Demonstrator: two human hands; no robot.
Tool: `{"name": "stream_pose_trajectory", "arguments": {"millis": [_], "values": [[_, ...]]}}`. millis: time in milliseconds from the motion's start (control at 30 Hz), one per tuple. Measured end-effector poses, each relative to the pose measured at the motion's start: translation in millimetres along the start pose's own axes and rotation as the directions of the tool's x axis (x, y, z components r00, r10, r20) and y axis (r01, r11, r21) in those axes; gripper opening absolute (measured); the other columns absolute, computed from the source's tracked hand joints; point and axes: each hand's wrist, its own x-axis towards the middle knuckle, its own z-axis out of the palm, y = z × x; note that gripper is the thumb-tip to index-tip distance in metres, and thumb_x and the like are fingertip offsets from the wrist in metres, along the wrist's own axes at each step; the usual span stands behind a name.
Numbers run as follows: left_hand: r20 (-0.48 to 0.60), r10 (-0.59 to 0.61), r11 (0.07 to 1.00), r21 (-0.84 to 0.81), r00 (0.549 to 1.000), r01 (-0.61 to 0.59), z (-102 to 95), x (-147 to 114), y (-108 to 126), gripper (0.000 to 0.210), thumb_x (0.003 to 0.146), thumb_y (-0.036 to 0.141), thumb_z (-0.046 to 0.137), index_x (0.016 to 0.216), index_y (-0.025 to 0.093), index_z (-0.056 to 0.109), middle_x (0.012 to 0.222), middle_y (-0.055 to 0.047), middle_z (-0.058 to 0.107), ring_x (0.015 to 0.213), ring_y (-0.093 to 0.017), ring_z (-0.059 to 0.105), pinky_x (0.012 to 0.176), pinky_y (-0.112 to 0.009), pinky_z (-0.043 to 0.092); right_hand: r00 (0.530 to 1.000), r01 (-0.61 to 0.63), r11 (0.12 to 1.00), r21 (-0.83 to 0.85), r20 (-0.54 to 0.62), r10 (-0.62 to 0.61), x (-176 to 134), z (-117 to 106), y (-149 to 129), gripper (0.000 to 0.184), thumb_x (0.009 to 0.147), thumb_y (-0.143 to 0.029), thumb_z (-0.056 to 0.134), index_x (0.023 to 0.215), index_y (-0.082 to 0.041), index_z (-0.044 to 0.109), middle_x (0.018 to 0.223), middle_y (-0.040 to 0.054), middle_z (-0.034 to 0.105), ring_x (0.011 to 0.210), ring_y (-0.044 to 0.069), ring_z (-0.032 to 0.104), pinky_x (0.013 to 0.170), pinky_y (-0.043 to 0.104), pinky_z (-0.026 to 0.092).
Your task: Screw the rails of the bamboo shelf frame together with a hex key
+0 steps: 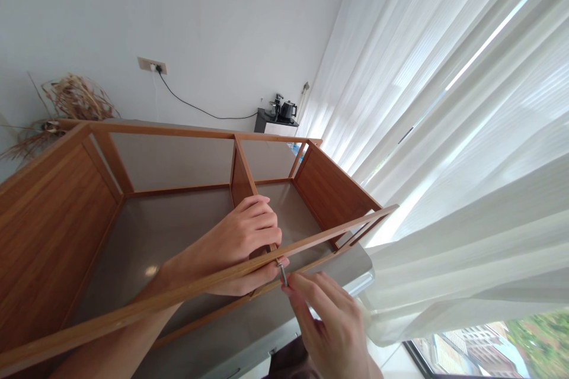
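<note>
An open wooden frame with a long front rail lies across a grey table. My left hand reaches over the rail and wraps around the edge of the middle divider panel, close to where it meets the rail. Its thumb rests below the rail, near that joint. Between the thumb and index finger of my right hand is a slim silver screw. The screw's far end points at the outer side of the rail by the divider; whether it sits in a hole cannot be made out.
Wooden side panels close the frame at the left and right. The grey table ends near my body. White curtains hang along the right. Dried plants stand at the back left, and a black kettle sits beyond the frame.
</note>
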Motion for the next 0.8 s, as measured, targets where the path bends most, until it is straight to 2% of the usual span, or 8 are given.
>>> {"name": "stream_pose_trajectory", "arguments": {"millis": [133, 500, 800], "values": [[-0.003, -0.002, 1.0, -0.002, 1.0, 0.002, -0.2, -1.0, -0.1, 0.019, 0.094, 0.03, 0.056, 0.078, 0.02, 0.055, 0.078, 0.0, 0.056, 0.082, -0.017, 0.051, 0.114, -0.045, 0.033, 0.999, -0.003, 1.0, -0.028, 0.036, 0.004, -0.5, -0.5, 5.3, 0.022, 0.099, -0.008, 0.057, 0.114, -0.022, 0.062, 0.088, 0.001, 0.071, 0.069, 0.013, 0.061, 0.065, 0.023, 0.049], [-0.028, 0.002, 1.0, 0.013, 1.0, -0.002, -0.4, 0.8, 0.6, 0.015, 0.092, 0.028, 0.058, 0.079, 0.02, 0.055, 0.078, 0.0, 0.056, 0.083, -0.017, 0.053, 0.114, -0.044, 0.035, 0.998, 0.06, 0.994, -0.09, 0.042, -0.056, 2.2, -4.1, 3.7, 0.021, 0.098, -0.007, 0.056, 0.113, -0.02, 0.062, 0.089, 0.0027, 0.071, 0.067, 0.014, 0.059, 0.063, 0.025, 0.048], [-0.024, -0.001, 1.0, 0.0, 1.0, 0.001, 0.7, -0.5, -0.7, 0.015, 0.092, 0.029, 0.058, 0.08, 0.02, 0.056, 0.079, 0.0, 0.057, 0.083, -0.017, 0.052, 0.116, -0.044, 0.032, 0.972, 0.164, 0.959, -0.232, 0.206, -0.117, 5.4, -27.0, 3.6, 0.03, 0.102, -0.009, 0.043, 0.128, -0.016, 0.058, 0.105, 0.0104, 0.071, 0.079, 0.017, 0.065, 0.074, 0.029, 0.052]]}}
